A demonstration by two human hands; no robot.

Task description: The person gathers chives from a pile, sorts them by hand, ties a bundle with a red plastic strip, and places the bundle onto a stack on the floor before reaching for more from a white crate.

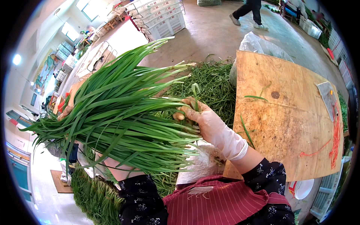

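Observation:
A large bunch of long green garlic chives [123,112] lies across my left forearm, leaf tips to the left and pale stem ends to the right. Mostly hidden beneath it, my left hand [66,112] shows only some fingers curled up over the leaves at its far left side. My right hand [206,120], in a thin whitish glove, is closed at the stem ends with thumb and fingers pinching a few stems. One bent green strand [195,92] sticks up from these fingers.
A wooden board [285,131] at the right bears stray leaves, a flat grey piece [325,95] and red ties [335,138]. Below the bunch lies a heap of green trimmings [210,84]. More chives [92,191] stand lower left. White crates [161,20] are stacked ahead; a person [249,13] walks beyond.

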